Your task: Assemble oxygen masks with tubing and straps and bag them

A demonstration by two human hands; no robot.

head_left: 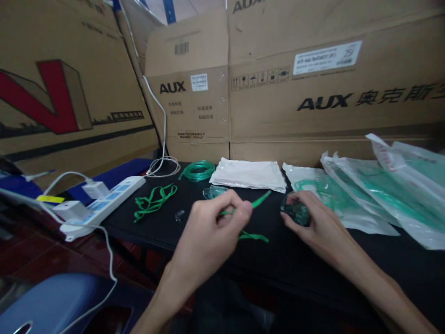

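My left hand (212,229) is closed in a pinch on a green elastic strap (260,200), whose ends trail above and below the fingers over the black table (264,260). My right hand (313,218) is curled around a small clear green plastic piece (295,211) that rests on the table. A clear mask-like part (212,191) lies just behind my left hand. A second green strap (153,200) lies loose to the left, and a coil of green tubing (199,170) sits behind it.
Sealed plastic bags (365,195) with green tubing are piled at the right, and a white flat pouch (248,174) lies at the back. A white power strip (104,202) with plugs and cables hangs off the left edge. Cardboard boxes (313,93) wall the back. A blue chair (52,297) is lower left.
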